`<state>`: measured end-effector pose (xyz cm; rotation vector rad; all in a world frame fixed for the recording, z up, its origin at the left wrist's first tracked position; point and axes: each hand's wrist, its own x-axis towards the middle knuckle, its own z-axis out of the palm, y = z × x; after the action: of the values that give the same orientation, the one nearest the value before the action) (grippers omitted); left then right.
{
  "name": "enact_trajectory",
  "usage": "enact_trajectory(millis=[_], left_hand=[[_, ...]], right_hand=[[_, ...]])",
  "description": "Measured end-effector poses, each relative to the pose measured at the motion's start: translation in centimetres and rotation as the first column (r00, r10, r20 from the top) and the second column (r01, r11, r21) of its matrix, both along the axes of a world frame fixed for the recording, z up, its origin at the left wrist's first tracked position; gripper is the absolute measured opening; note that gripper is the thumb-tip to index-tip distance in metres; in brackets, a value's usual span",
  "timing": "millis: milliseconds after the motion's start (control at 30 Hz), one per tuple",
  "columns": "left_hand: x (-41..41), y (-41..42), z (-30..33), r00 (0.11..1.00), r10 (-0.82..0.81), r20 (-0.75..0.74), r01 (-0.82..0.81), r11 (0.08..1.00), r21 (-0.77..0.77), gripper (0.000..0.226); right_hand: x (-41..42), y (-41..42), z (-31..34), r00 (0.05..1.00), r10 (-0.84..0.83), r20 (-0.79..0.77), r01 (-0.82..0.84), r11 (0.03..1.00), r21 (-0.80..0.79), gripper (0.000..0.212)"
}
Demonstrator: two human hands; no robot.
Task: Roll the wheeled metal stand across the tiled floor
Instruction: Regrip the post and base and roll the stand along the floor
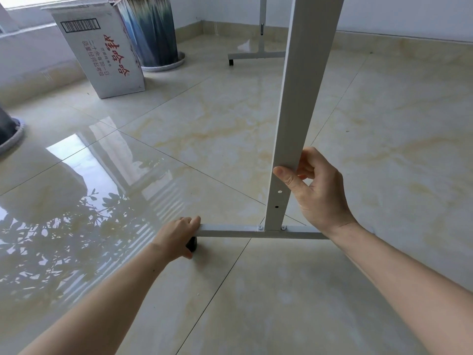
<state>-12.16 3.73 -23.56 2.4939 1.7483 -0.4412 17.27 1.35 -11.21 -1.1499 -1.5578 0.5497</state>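
The upright post of the metal stand (294, 129) is pinched between thumb and curled fingers of the right hand (320, 193), while its foot bar's end (above a black caster (192, 244)) is gripped by the lowered left hand (176, 237).

- Left hand (176, 238): bare, with no glove, ring or band visible; seen from the back, knuckles showing.
- Left forearm (102, 298): bare to the frame edge, with no sleeve or watch; one small dark mark near mid-length.
- Right hand (317, 190): bare; short, unpainted thumbnail.
- Right forearm (409, 278): bare to the frame edge, without sleeve or wristwear.
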Motion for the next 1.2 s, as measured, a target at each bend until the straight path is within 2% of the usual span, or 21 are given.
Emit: enact_trajectory(millis=[233, 400, 500, 567, 633, 700, 833, 967, 1033, 1200], left_hand=[[0.1, -0.4, -0.3, 1.0, 0.005, 0.001, -0.005, 1.0, 0.025, 0.068], [0.2, -0.5, -0.3, 0.999, 0.035, 0.017, -0.034, 0.999, -0.011, 0.076], [-0.4, -0.8, -0.5, 0.986, 0.078, 0.15, -0.07, 0.996, -0.055, 0.093], [-0.7, -1.3, -0.5, 0.955, 0.105, 0.277, -0.092, 0.994, -0.059, 0.098], [-0.7, -1.7, -0.5, 0.919, 0.08, 0.387, -0.087, 0.996, 0.001, 0.079], [-0.4, -1.9, -0.5, 0.887, 0.013, 0.461, -0.059, 0.995, 0.084, 0.053], [0.2, -1.8, 0.0, 0.85, -0.056, 0.524, -0.01, 0.992, 0.122, 0.013], [-0.6, -1.1, 0.7, 0.872, -0.05, 0.487, 0.019, 0.998, 0.068, 0.015], [-1.3, -0.8, 0.6, 0.888, -0.051, 0.457, 0.034, 0.998, 0.045, 0.024], [-1.9, -0.7, 0.7, 0.879, -0.08, 0.47, 0.081, 0.997, 0.017, 0.026]], right_hand=[[-0.2, -0.3, 0.5, 1.0, -0.016, 0.014, 0.016, 1.0, -0.022, 0.021], [-0.2, -0.6, 1.1, 0.999, -0.014, 0.03, 0.016, 0.999, -0.046, 0.022], [0.6, -1.4, 0.8, 0.998, 0.012, 0.059, -0.006, 0.995, -0.104, 0.026], [1.8, -2.4, 0.2, 0.997, 0.008, 0.08, 0.005, 0.987, -0.162, 0.04], [3.0, -3.0, -0.4, 0.995, 0.026, 0.092, -0.005, 0.976, -0.217, 0.052], [3.7, -3.0, -0.4, 0.995, 0.075, 0.069, -0.054, 0.963, -0.264, 0.052], [3.0, -1.7, 1.0, 0.988, 0.151, 0.026, -0.14, 0.959, -0.245, 0.027], [3.2, -0.8, 2.6, 0.985, 0.165, 0.042, -0.149, 0.954, -0.261, 0.013], [3.6, -0.5, 3.2, 0.979, 0.187, 0.084, -0.156, 0.945, -0.289, 0.007], [4.2, -0.7, 4.2, 0.959, 0.255, 0.124, -0.2, 0.918, -0.343, 0.01]])
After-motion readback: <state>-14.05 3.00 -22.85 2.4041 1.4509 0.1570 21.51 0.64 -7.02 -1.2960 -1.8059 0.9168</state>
